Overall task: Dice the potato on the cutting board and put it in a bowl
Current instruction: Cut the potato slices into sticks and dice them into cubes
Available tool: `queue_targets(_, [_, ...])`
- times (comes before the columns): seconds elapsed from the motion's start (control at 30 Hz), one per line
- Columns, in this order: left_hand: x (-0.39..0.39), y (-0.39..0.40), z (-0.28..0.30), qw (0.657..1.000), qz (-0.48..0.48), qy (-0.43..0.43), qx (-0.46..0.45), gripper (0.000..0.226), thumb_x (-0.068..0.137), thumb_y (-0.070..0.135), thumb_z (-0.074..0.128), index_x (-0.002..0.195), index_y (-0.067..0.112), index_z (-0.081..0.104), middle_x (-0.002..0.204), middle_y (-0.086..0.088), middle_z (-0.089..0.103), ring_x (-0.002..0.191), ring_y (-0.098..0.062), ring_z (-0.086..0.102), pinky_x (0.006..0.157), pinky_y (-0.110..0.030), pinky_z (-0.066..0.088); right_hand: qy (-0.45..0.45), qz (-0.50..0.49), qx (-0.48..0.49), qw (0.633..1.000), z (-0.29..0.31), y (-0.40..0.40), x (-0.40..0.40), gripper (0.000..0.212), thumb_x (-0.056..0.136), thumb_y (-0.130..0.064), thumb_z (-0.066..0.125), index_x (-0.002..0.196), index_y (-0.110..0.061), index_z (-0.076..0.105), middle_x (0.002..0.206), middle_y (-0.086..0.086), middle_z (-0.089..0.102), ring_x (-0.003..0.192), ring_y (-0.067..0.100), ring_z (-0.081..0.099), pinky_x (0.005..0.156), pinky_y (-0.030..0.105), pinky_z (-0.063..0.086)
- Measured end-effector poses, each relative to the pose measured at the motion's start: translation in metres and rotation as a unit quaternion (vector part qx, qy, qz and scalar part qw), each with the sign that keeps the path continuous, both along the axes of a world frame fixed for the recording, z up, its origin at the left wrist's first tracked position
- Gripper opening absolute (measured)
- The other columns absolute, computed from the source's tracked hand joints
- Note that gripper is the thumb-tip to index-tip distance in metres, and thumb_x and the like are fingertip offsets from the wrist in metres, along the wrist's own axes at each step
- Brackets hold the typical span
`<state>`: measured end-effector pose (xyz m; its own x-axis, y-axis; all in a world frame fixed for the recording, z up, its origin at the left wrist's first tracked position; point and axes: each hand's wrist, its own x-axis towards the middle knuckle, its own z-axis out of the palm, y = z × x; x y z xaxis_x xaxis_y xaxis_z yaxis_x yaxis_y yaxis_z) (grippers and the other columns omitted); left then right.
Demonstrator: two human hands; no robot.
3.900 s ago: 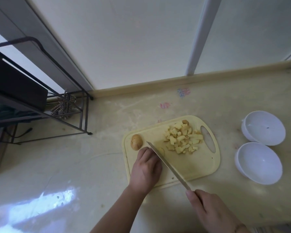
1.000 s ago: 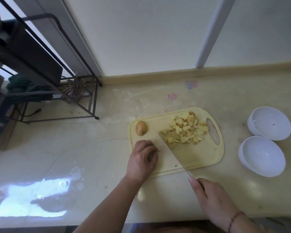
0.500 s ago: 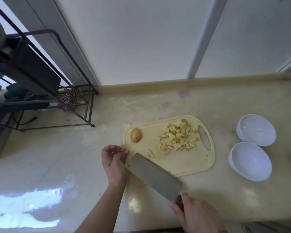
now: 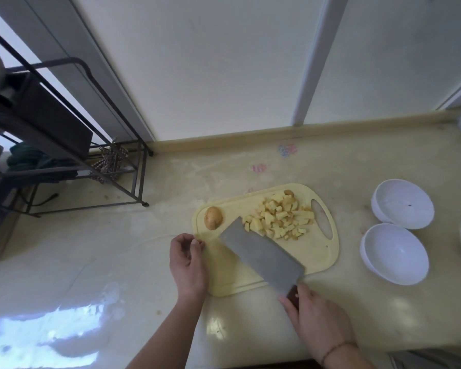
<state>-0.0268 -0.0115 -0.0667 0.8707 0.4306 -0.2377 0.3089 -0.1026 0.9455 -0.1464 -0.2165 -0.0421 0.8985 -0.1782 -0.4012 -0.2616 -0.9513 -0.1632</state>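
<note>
Right hand (image 4: 318,319) grips the cleaver (image 4: 261,255) flat on the board (image 4: 317,259); left fingers (image 4: 194,242) curl empty. Slide blade under dice (image 4: 280,215), keep level.

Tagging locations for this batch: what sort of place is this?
Probably a home kitchen counter: a pale yellow plastic cutting board with diced potato pieces, a broad steel cleaver, and white round bowls.
</note>
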Motion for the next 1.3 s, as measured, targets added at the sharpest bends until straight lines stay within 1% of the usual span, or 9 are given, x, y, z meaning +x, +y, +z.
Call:
queue_targets(0.17, [0.0, 0.002, -0.001, 0.999, -0.024, -0.002, 0.034, 0.016, 0.096, 0.01, 0.054, 0.095, 0.025, 0.058, 0.097, -0.005, 0.066, 0.093, -0.021, 0.065, 0.082, -0.027, 0.048, -0.042, -0.011, 0.045, 0.998, 0.016, 0.002, 0.015, 0.097, 0.063, -0.076, -0.021, 0.107, -0.028, 0.05, 0.093, -0.002, 0.07, 0.089, 0.018, 0.068, 0.066, 0.031, 0.044])
queue_targets(0.3, [-0.001, 0.004, 0.0, 0.998, -0.036, 0.008, 0.058, 0.013, 0.095, 0.007, 0.058, 0.1, 0.018, 0.06, 0.099, -0.002, 0.064, 0.094, -0.018, 0.061, 0.082, -0.027, 0.047, -0.021, -0.14, 0.235, 0.962, 0.037, -0.004, 0.023, 0.067, 0.067, -0.082, 0.016, 0.065, -0.021, 0.043, 0.056, -0.005, 0.051, 0.056, 0.011, 0.055, 0.057, 0.032, 0.043])
queue_targets(0.37, [0.0, 0.002, 0.003, 0.997, -0.038, 0.018, 0.067, 0.015, 0.094, 0.005, 0.058, 0.105, 0.015, 0.06, 0.101, 0.0, 0.062, 0.096, -0.016, 0.059, 0.089, -0.033, 0.049, 0.022, -0.252, 0.401, 0.88, 0.047, -0.013, 0.028, 0.063, 0.072, -0.078, 0.034, 0.062, -0.016, 0.041, 0.049, -0.004, 0.042, 0.038, 0.012, 0.037, 0.039, 0.028, 0.034])
queue_targets(0.5, [0.01, 0.003, 0.006, 0.996, -0.037, 0.049, 0.07, 0.024, 0.092, 0.005, 0.058, 0.111, 0.02, 0.06, 0.107, 0.002, 0.061, 0.098, -0.017, 0.06, 0.094, -0.042, 0.051, 0.179, -0.381, 0.612, 0.67, 0.057, -0.041, 0.036, 0.054, 0.089, -0.066, 0.042, 0.069, -0.015, 0.048, 0.055, 0.003, 0.03, 0.035, 0.012, 0.022, 0.037, 0.015, 0.022])
queue_targets(0.7, [0.035, -0.004, 0.024, 0.98, -0.117, 0.006, 0.158, 0.029, 0.09, 0.011, 0.064, 0.114, 0.025, 0.057, 0.117, 0.005, 0.052, 0.09, -0.007, 0.057, 0.082, -0.032, 0.051, 0.232, -0.436, 0.708, 0.504, 0.046, -0.071, 0.042, 0.057, 0.089, -0.064, 0.039, 0.065, -0.013, 0.049, 0.05, 0.0, 0.024, 0.028, 0.009, 0.021, 0.033, 0.012, 0.023])
queue_targets(0.87, [0.048, -0.01, 0.021, 0.941, -0.212, 0.038, 0.261, 0.045, 0.085, 0.018, 0.069, 0.128, 0.018, 0.056, 0.134, 0.001, 0.043, 0.113, -0.022, 0.053, 0.095, -0.035, 0.047, 0.265, -0.348, 0.829, 0.35, 0.036, -0.097, 0.043, 0.047, 0.094, -0.054, 0.049, 0.082, -0.01, 0.06, 0.057, 0.004, 0.052, 0.037, 0.014, 0.04, 0.039, 0.024, 0.043])
queue_targets(1.03, [0.047, -0.018, 0.017, 0.909, -0.265, 0.033, 0.319, 0.049, 0.08, 0.01, 0.069, 0.127, 0.014, 0.057, 0.129, -0.002, 0.051, 0.118, -0.027, 0.045, 0.099, -0.029, 0.036, 0.29, -0.371, 0.81, 0.349, 0.037, -0.114, 0.046, 0.049, 0.088, -0.055, 0.059, 0.07, -0.01, 0.054, 0.046, 0.004, 0.041, 0.028, 0.013, 0.038, 0.033, 0.02, 0.036])
queue_targets(1.17, [0.044, -0.019, 0.015, 0.901, -0.273, 0.002, 0.336, 0.042, 0.077, 0.008, 0.071, 0.117, 0.01, 0.063, 0.117, -0.006, 0.06, 0.108, -0.031, 0.054, 0.091, -0.035, 0.044, 0.28, -0.42, 0.721, 0.475, 0.055, -0.106, 0.046, 0.057, 0.091, -0.062, 0.038, 0.064, -0.012, 0.045, 0.046, 0.003, 0.021, 0.027, 0.007, 0.022, 0.031, 0.015, 0.03])
queue_targets(1.3, [0.035, -0.022, 0.016, 0.897, -0.294, 0.014, 0.331, 0.056, 0.078, 0.015, 0.071, 0.133, 0.016, 0.058, 0.123, -0.005, 0.058, 0.11, -0.028, 0.057, 0.092, -0.037, 0.049, 0.308, -0.367, 0.678, 0.558, 0.064, -0.097, 0.045, 0.056, 0.089, -0.061, 0.037, 0.066, -0.011, 0.046, 0.053, 0.005, 0.02, 0.032, 0.008, 0.019, 0.031, 0.014, 0.021])
